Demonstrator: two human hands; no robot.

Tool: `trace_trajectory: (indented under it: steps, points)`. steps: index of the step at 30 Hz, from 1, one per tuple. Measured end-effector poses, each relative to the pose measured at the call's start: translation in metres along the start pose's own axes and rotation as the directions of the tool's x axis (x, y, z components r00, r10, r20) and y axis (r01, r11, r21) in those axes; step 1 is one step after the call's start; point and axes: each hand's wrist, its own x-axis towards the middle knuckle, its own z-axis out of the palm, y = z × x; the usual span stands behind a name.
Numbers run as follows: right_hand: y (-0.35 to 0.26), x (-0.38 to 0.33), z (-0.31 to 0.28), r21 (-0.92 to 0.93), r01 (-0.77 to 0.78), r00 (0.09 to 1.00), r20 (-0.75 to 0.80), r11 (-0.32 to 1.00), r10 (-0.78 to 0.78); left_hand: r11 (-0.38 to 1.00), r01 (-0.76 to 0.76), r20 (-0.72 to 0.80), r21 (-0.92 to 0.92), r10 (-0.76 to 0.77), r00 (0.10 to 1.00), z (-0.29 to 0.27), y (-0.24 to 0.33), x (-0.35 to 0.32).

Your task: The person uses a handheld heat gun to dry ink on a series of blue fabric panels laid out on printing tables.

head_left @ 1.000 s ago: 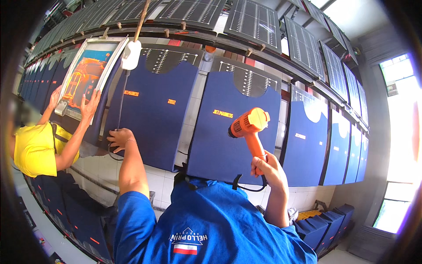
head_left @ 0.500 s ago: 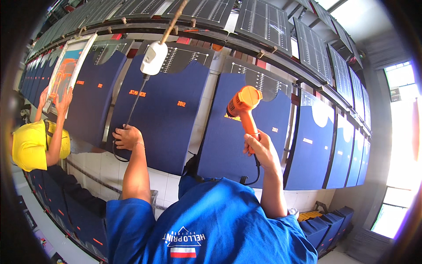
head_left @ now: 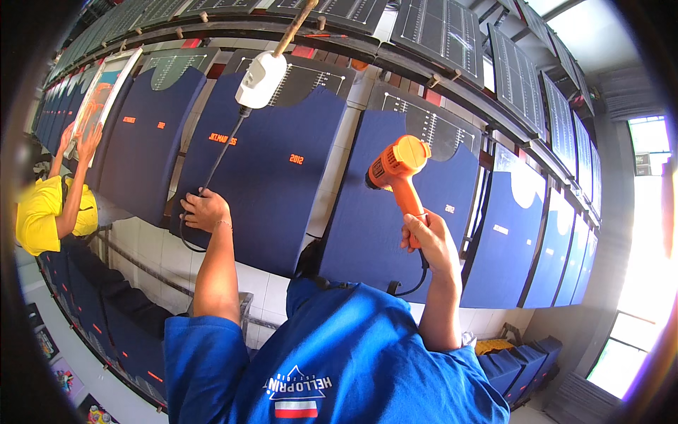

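Note:
My right hand (head_left: 433, 242) is closed around the handle of an orange heat gun (head_left: 404, 173). Its nozzle points left, above the navy shirt (head_left: 374, 233) on the right, and covers part of that shirt's chest print. A dark cord (head_left: 424, 267) trails from the handle's lower end. My left hand (head_left: 206, 210) has its fingers closed on a thin black power cord (head_left: 224, 152), over the neighbouring navy shirt (head_left: 265, 191) with small orange prints. Upward, that cord runs to a white socket block (head_left: 262, 79) hanging from a brown cable; below my hand it makes a loop.
More navy shirts (head_left: 501, 240) lie on dark boards in a long row to both sides. Behind a metal rail (head_left: 402, 60) stand bare marked boards (head_left: 438, 35). At the left, a person in yellow (head_left: 53, 212) holds a framed screen (head_left: 106, 95). Another shirt row (head_left: 134, 332) runs behind.
The whole view has shifted slightly. The white socket block appears a little further right and up. The heat gun stays over the same shirt, and both my hands keep their holds.

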Motion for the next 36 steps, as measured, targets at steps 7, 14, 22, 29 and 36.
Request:
trace_trajectory:
  steps: [7,14,22,29,36]
  points:
    - [-0.004,-0.002,0.002,-0.025,0.013,1.000,0.003,1.000,-0.013,1.000,-0.001,-0.093,0.009,0.001,0.996,0.017,-0.005,0.005]
    - [0.000,-0.002,0.005,-0.063,0.003,1.000,-0.028,0.998,-0.005,1.000,0.004,-0.028,-0.015,-0.004,1.000,0.003,0.000,0.000]
    - [-0.002,-0.005,0.007,-0.062,0.022,0.999,-0.025,0.998,-0.024,1.000,0.004,-0.035,-0.006,-0.005,0.999,0.005,0.000,0.001]
    - [0.003,-0.003,0.002,-0.070,0.025,1.000,-0.005,0.997,-0.025,1.000,-0.001,-0.059,0.018,0.002,0.998,0.009,-0.002,0.002]
    - [0.002,-0.004,-0.007,-0.060,-0.022,0.999,-0.030,0.998,0.020,1.000,-0.003,-0.044,0.010,0.003,0.999,0.006,-0.001,0.001]
